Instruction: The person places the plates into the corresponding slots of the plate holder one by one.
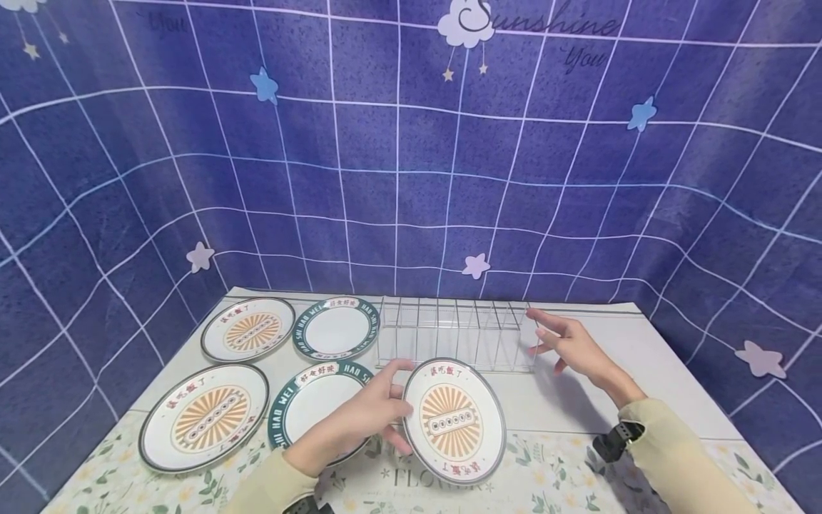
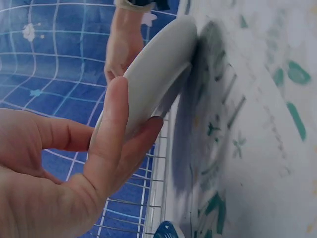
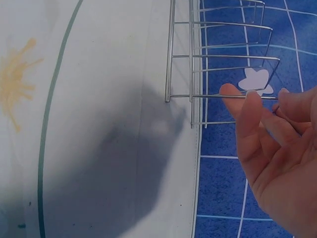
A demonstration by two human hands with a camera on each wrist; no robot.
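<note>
My left hand (image 1: 362, 415) pinches the left rim of a white plate (image 1: 475, 457) with an orange sunburst and red characters. In the left wrist view the plate (image 2: 156, 69) is tilted above the table, with fingers on both of its faces. Right of centre, my right hand (image 1: 581, 351) holds the right end of a silver wire rack (image 1: 449, 326). The right wrist view has the fingers and thumb at the rack's end wire (image 3: 208, 96). No plates stand in the rack.
Two sunburst plates, one at the back (image 1: 225, 343) and one nearer (image 1: 160, 435), lie at the left. Beside them lie two green-rimmed plates, one behind (image 1: 337, 332) and one in front (image 1: 302, 414), the latter partly hidden by my left hand. A blue grid curtain (image 1: 359, 193) surrounds the table.
</note>
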